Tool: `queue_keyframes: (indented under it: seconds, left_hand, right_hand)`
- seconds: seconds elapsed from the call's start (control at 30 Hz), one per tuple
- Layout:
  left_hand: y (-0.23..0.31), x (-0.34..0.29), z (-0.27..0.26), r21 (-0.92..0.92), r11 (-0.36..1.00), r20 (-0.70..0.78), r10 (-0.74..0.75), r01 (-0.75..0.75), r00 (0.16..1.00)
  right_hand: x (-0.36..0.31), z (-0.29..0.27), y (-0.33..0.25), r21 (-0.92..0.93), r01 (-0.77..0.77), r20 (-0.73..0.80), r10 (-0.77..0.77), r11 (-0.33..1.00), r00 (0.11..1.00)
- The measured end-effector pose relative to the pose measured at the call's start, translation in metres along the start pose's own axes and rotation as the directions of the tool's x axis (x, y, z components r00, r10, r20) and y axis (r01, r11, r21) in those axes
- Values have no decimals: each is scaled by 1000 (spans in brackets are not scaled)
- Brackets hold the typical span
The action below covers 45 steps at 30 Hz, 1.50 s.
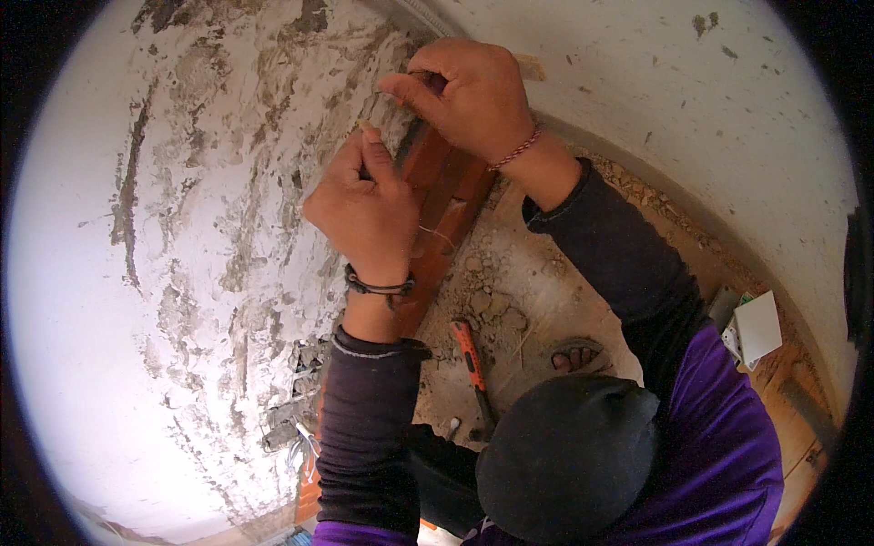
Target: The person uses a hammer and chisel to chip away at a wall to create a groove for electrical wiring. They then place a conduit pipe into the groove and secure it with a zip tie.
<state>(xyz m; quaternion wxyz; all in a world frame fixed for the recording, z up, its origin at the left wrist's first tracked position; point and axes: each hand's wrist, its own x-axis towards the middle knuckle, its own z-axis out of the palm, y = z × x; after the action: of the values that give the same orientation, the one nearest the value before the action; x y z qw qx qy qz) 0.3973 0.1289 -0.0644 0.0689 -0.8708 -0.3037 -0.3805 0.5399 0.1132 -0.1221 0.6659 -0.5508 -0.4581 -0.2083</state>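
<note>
Thin pale string (439, 236): short visible run lies in front of the red brickwork (430, 273), emerging at the right edge of the left hand (369, 205), on the wrist side, below the pinch. Rest of its path is hidden or too fine to trace.

Left hand sits over the brickwork's left edge, fingers curled in, thumb tip pressed to the forefinger. Pale bit at that tip; string or nail, can't tell. Right hand (469, 96) is over the brickwork's top end, thumb and fingertips brought together; small orange bit just under them, can't tell what. Fingertips of the two hands are near each other, not touching. Can't confirm string in either pinch.

Around the brickwork: patchy plastered wall (209, 200) on its left; loose wires (305, 446) by its lower end. To its right, rubble (496, 308) on the dusty floor (555, 282), then an orange-and-black-handled tool (470, 353) lying nearby and a sandalled foot (575, 358). White box-like item (757, 329) well apart, far right of the brickwork.
</note>
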Motion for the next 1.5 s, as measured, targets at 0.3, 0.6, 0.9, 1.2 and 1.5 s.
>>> queue_keyframes:
  seconds: [0.3,0.6,0.9,1.2,1.5]
  left_hand:
    - [28,0,11,-347,873,137,-315,343,939]
    - [-9,46,53,226,960,-175,209,-167,962]
    - [-12,47,87,225,943,-77,270,-247,960]
    - [-3,42,106,67,991,-181,123,-113,976]
    - [-8,51,95,-39,997,99,72,-68,992]
  right_hand:
    - [-2,19,9,7,-54,-159,54,999,986]
    - [-49,-2,6,73,-534,119,524,842,843]
    - [-79,-25,8,155,-616,188,589,772,786]
    - [-77,-27,11,109,-593,148,577,798,803]
    - [-54,-32,27,71,-620,86,615,781,784]
